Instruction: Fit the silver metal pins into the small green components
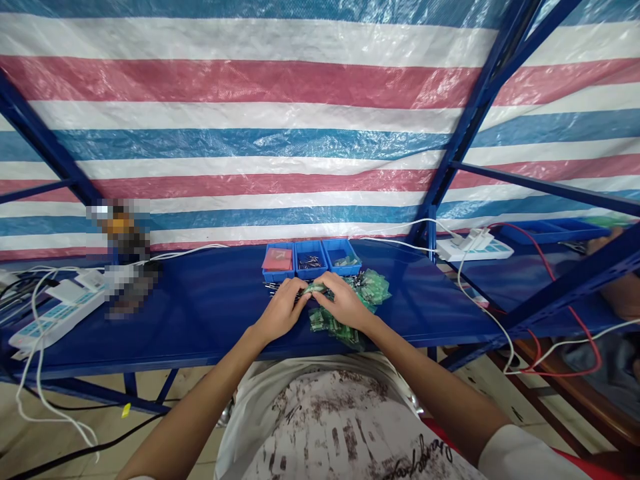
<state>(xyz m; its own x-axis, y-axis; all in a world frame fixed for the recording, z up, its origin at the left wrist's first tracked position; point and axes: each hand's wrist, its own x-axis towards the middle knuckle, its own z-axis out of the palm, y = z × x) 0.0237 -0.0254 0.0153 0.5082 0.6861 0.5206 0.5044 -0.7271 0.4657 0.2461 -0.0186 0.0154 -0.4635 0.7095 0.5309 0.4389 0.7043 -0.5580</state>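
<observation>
Both hands meet over the blue table, just in front of three small blue bins. My left hand (285, 308) and my right hand (344, 303) pinch a small green-and-clear plastic packet (315, 289) between thumbs and fingers. What the packet contains is too small to make out. Beside and below my right hand lie clear green packets (374, 288) in a loose pile, with more packets (320, 320) nearer the table's front edge. Dark thin metal pieces (271, 288) lie to the left, partly hidden behind my left hand.
The left bin (279, 260) holds a pink piece, the middle bin (310, 260) dark metal pieces, the right bin (344, 257) a few clear packets. Power strips (60, 313) with cables lie left, another power strip (475, 245) right. Blue frame posts (450, 147) flank the table. Another person's arm (620, 273) shows far right.
</observation>
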